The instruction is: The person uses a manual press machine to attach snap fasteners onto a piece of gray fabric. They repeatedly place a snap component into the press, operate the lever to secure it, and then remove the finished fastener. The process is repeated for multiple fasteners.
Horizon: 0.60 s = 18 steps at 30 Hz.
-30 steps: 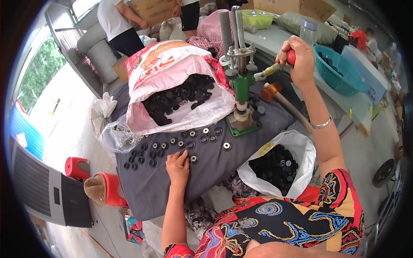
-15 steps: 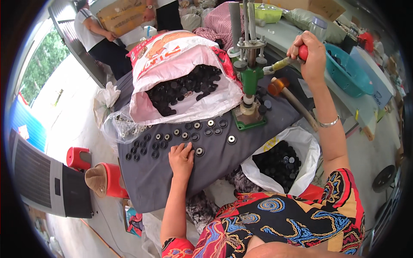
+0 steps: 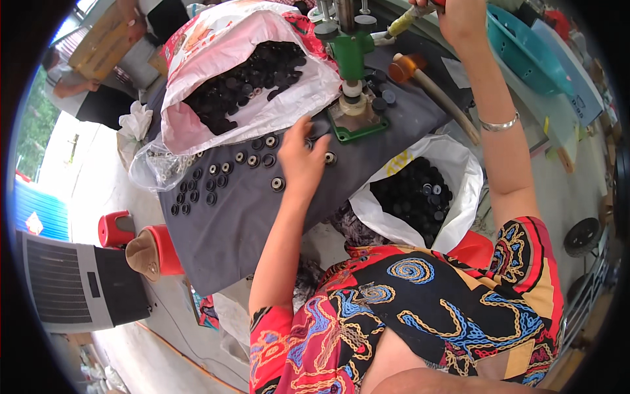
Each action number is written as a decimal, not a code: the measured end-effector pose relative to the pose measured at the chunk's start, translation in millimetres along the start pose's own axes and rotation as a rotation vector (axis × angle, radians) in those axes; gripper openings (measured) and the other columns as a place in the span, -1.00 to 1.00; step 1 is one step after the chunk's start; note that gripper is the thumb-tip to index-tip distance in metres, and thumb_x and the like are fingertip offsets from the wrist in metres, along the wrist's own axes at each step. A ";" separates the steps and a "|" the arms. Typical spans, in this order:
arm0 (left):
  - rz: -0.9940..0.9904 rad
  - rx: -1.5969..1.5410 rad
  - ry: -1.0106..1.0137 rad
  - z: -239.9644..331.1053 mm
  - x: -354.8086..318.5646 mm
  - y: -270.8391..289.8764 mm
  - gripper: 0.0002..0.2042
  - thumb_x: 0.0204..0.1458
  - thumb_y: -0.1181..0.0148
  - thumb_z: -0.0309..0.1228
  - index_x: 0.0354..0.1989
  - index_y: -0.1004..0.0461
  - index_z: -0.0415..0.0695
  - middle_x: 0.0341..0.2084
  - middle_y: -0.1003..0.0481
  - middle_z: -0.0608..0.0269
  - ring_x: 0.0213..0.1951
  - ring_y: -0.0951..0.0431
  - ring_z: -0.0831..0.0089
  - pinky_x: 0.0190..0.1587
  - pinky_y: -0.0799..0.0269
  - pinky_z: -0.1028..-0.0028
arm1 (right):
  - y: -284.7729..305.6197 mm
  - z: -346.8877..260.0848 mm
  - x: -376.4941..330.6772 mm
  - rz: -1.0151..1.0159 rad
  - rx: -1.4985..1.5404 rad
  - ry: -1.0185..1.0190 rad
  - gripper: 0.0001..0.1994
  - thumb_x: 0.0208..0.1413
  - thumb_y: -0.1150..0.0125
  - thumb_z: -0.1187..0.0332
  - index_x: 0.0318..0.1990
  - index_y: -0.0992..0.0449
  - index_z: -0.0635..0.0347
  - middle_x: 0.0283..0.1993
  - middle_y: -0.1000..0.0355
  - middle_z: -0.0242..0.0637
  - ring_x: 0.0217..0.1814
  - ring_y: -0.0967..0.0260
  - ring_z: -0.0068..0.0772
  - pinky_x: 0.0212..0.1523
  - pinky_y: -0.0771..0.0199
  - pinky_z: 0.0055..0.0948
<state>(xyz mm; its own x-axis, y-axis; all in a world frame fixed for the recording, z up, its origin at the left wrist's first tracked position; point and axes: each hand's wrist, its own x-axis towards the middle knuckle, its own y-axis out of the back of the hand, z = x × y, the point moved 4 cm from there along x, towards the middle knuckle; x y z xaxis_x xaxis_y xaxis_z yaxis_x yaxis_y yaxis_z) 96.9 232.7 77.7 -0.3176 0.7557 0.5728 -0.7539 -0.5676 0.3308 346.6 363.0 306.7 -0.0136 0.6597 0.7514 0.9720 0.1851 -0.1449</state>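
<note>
My left hand (image 3: pixel 302 157) reaches over the grey cloth, thumb and fingers apart, close to several black rings, some with metal centres. A black ring with a metal centre (image 3: pixel 330 157) lies just right of its thumb; another ring (image 3: pixel 277 184) is nearer me. At the upper edge my right hand (image 3: pixel 462 26) is closed around the lever (image 3: pixel 401 23) of a green hand press (image 3: pixel 350 59), its knob mostly hidden. The press stands on a green base at the table's far side. More black rings (image 3: pixel 193 185) lie in loose rows on the left.
A white and pink sack (image 3: pixel 262 126) of black round parts (image 3: pixel 243 85) lies open behind the rings. An orange-headed mallet (image 3: pixel 430 92) rests right of the press. Near me stands a white bag (image 3: pixel 462 190) of black caps. A teal basket (image 3: pixel 525 56) sits far right; people stand far left.
My left hand has moved right and farther away, from the near rings toward the press, and its fingers have spread. My right hand stays on the lever. The whole view has shifted.
</note>
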 end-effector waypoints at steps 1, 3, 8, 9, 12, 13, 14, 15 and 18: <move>-0.035 0.006 0.012 2.9 8.2 -19.9 -0.49 -0.17 -0.40 -0.49 0.06 -0.45 -0.22 -0.26 -0.56 0.01 -0.18 -0.57 0.13 -0.09 -0.47 0.27 | -0.1 0.6 0.8 -0.008 0.000 0.003 -0.71 0.22 0.07 0.28 -0.49 -0.38 0.25 -0.66 -0.32 -0.22 -0.67 -0.31 -0.38 -0.56 -0.40 -0.38; -0.083 0.034 0.009 5.7 22.2 -51.6 -0.45 -0.17 -0.39 -0.49 0.09 -0.41 -0.24 -0.25 -0.55 -0.01 -0.15 -0.55 0.09 -0.07 -0.46 0.23 | 0.8 -2.7 0.6 0.005 -0.018 0.016 -0.71 0.23 0.07 0.28 -0.49 -0.38 0.25 -0.66 -0.32 -0.22 -0.68 -0.31 -0.38 -0.56 -0.40 -0.39; -0.023 0.154 -0.072 -1.3 37.7 -87.1 -0.42 -0.19 -0.42 -0.48 0.10 -0.40 -0.23 -0.19 -0.57 -0.02 -0.12 -0.59 0.12 -0.03 -0.46 0.24 | -1.9 -6.1 -1.2 -0.003 -0.047 0.052 -0.70 0.24 0.10 0.29 -0.49 -0.37 0.26 -0.65 -0.32 -0.22 -0.67 -0.30 -0.39 -0.55 -0.41 -0.40; -0.026 0.137 -0.055 -0.9 40.5 -91.4 -0.40 -0.20 -0.44 -0.46 0.10 -0.40 -0.23 -0.18 -0.56 -0.01 -0.10 -0.58 0.15 -0.03 -0.45 0.25 | -1.6 -6.6 -1.2 -0.011 -0.050 0.069 -0.70 0.25 0.10 0.28 -0.49 -0.37 0.25 -0.65 -0.31 -0.22 -0.67 -0.30 -0.39 -0.55 -0.41 -0.41; -0.061 0.112 0.013 -1.3 45.8 -98.7 -0.40 -0.22 -0.41 -0.49 0.09 -0.36 -0.29 -0.22 -0.53 -0.02 -0.11 -0.48 0.00 -0.05 -0.39 0.13 | 1.3 -8.5 -9.2 -0.005 -0.076 0.082 -0.69 0.26 0.11 0.27 -0.49 -0.37 0.25 -0.65 -0.31 -0.22 -0.66 -0.30 -0.39 -0.54 -0.41 -0.41; -0.056 0.111 0.005 -2.6 46.9 -99.9 -0.40 -0.22 -0.41 -0.49 0.09 -0.36 -0.29 -0.22 -0.54 -0.02 -0.11 -0.48 0.00 -0.04 -0.39 0.13 | 1.4 -10.2 -14.2 -0.001 -0.086 0.080 -0.69 0.26 0.11 0.27 -0.48 -0.37 0.25 -0.65 -0.30 -0.23 -0.66 -0.30 -0.40 -0.54 -0.41 -0.41; -0.050 0.110 -0.003 -4.1 47.8 -100.7 -0.40 -0.22 -0.41 -0.48 0.08 -0.36 -0.29 -0.23 -0.54 -0.01 -0.10 -0.48 0.00 -0.04 -0.39 0.13 | 0.7 -12.3 -20.4 -0.016 -0.094 0.118 -0.69 0.27 0.12 0.28 -0.48 -0.36 0.26 -0.64 -0.30 -0.22 -0.63 -0.30 -0.39 -0.50 -0.41 -0.38; -0.041 0.110 -0.010 -5.4 47.7 -99.9 -0.40 -0.22 -0.41 -0.48 0.08 -0.36 -0.29 -0.23 -0.55 -0.01 -0.10 -0.48 0.00 -0.04 -0.39 0.13 | -1.0 -13.9 -29.6 -0.035 -0.099 0.158 -0.70 0.27 0.13 0.30 -0.47 -0.35 0.28 -0.62 -0.29 -0.22 -0.61 -0.29 -0.38 -0.46 -0.41 -0.36; -0.038 0.097 0.006 -8.1 49.5 -102.2 -0.40 -0.22 -0.41 -0.47 0.08 -0.35 -0.30 -0.21 -0.56 -0.01 -0.08 -0.48 0.00 -0.03 -0.38 0.12 | 3.0 -13.7 -64.3 -0.076 -0.121 0.274 -0.71 0.29 0.15 0.34 -0.45 -0.33 0.31 -0.59 -0.27 -0.20 -0.54 -0.26 -0.37 -0.34 -0.43 -0.28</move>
<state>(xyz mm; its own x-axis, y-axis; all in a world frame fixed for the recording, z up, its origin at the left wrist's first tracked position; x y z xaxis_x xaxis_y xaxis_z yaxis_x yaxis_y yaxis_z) 153.6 330.7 66.1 -0.2934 0.7790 0.5541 -0.7063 -0.5672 0.4235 353.6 311.1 266.8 -0.0400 0.4234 0.9051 0.9917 0.1276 -0.0158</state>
